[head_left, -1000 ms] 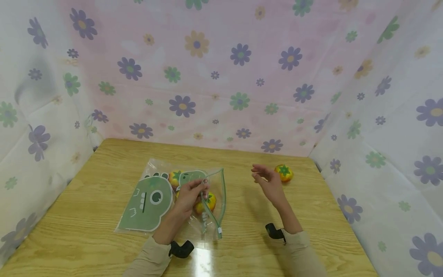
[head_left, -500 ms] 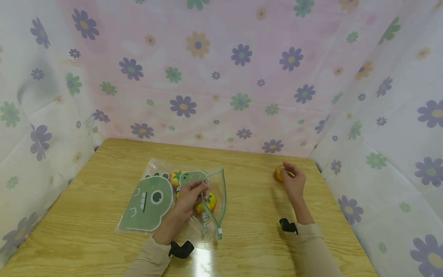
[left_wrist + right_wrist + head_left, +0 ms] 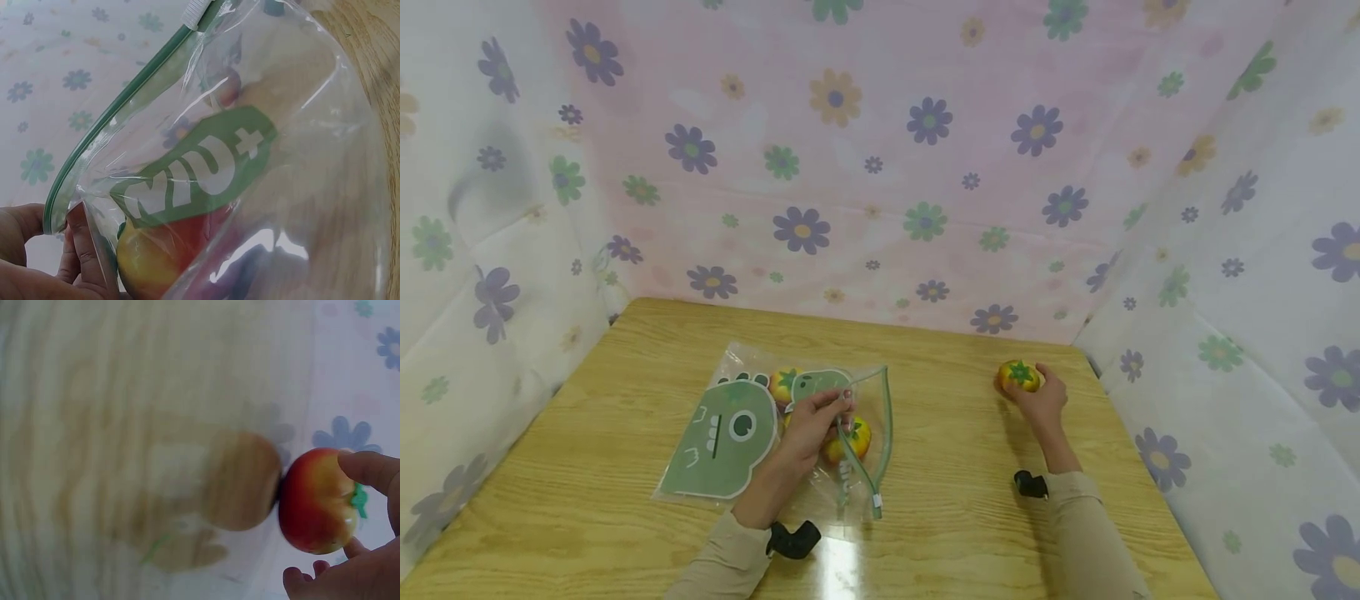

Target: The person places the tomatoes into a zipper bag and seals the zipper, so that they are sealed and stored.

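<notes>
Left hand [image 3: 806,427] is pinching one bag [image 3: 717,457], 2+ bagged fruits [image 3: 852,443] visible. Right hand [image 3: 1045,402] is gripping one loose fruit [image 3: 1019,372] near worktop's [image 3: 943,467] far-right corner.

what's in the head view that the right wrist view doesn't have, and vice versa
Only the head view: the clear plastic bag with green cartoon print, the left hand holding it, and the beige sleeves. Only the right wrist view: the reflection of the round red-and-yellow fruit in the glossy wooden tabletop. Both: that fruit, the right hand gripping it, the tabletop and the flower-print backdrop.
</notes>
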Demonstrator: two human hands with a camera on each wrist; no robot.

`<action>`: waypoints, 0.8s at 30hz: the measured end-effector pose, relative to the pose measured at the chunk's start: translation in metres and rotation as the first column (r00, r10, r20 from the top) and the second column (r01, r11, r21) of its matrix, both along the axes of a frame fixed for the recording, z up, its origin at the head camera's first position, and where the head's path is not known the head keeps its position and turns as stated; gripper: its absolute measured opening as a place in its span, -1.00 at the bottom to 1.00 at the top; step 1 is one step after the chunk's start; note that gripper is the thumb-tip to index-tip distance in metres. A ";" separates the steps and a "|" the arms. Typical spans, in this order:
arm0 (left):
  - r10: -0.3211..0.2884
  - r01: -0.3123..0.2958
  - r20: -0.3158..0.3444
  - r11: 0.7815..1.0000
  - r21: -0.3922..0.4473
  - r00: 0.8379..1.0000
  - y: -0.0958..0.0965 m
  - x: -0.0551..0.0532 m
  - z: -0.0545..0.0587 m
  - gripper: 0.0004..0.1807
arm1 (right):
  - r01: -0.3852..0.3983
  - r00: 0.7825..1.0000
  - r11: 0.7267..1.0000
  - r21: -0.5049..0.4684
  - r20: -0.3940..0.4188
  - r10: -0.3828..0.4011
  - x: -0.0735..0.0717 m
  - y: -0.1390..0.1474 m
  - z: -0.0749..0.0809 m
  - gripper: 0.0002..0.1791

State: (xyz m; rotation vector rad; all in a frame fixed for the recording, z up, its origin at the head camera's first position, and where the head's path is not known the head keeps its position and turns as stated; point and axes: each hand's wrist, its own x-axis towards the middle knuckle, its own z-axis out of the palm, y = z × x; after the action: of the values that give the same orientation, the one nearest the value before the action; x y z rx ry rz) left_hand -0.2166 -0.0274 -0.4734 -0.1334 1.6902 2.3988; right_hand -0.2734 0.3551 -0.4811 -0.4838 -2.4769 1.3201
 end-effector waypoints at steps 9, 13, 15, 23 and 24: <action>-0.007 0.007 0.005 1.000 0.013 1.000 -0.001 -0.002 0.000 -0.70 | -0.061 0.998 0.997 -0.053 -0.023 0.060 -0.004 0.009 -0.011 -0.18; -0.005 0.005 0.009 1.000 0.010 1.000 0.000 -0.002 -0.001 -0.68 | -0.078 0.997 0.996 -0.042 -0.023 0.077 -0.007 0.015 -0.011 -0.21; -0.003 0.003 0.007 1.000 0.011 1.000 -0.001 -0.002 0.000 -0.66 | -0.095 0.995 0.995 -0.039 -0.014 0.095 -0.009 0.017 -0.010 -0.21; -0.003 0.003 0.021 1.000 0.004 1.000 -0.001 -0.003 -0.002 -0.68 | -0.136 0.990 0.989 -0.058 0.023 0.137 -0.010 0.019 -0.002 -0.19; -0.002 0.002 0.021 1.000 0.002 1.000 -0.001 -0.003 -0.002 -0.68 | -0.143 0.989 0.989 -0.047 0.024 0.145 -0.010 0.019 -0.002 -0.20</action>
State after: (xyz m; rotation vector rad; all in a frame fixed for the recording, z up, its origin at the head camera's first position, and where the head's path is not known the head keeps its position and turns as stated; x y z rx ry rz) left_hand -0.2192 -0.0287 -0.4753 -0.1552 1.6776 2.3896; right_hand -0.2838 0.3738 -0.4831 -0.3403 -2.5507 1.4363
